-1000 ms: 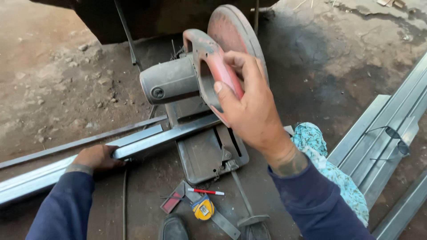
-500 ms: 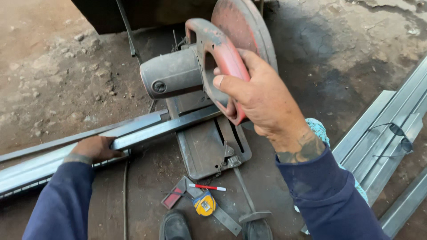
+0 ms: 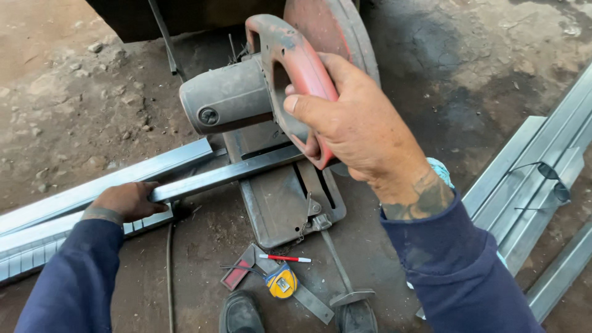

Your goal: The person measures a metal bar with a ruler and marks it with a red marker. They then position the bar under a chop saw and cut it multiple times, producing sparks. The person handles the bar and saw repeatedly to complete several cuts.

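Observation:
A chop saw [image 3: 237, 98] with a grey motor body, red handle and round blade guard [image 3: 333, 31] stands on the dirt ground. My right hand [image 3: 354, 123] grips the red handle from the right. A square steel tube [image 3: 228, 174] lies across the saw's base plate [image 3: 277, 203]. My left hand [image 3: 126, 200] holds that tube at its left part, resting on other metal profiles.
A try square [image 3: 277, 280], a yellow tape measure [image 3: 282, 282] and a red pencil [image 3: 285, 258] lie on the ground in front of the saw. My shoes [image 3: 240, 313] are below. Grey metal profiles [image 3: 530, 185] with a pair of glasses [image 3: 549, 179] lie at the right.
My head has moved closer and the saw fills more of the view. My right hand stays on the handle, my left hand stays on the tube.

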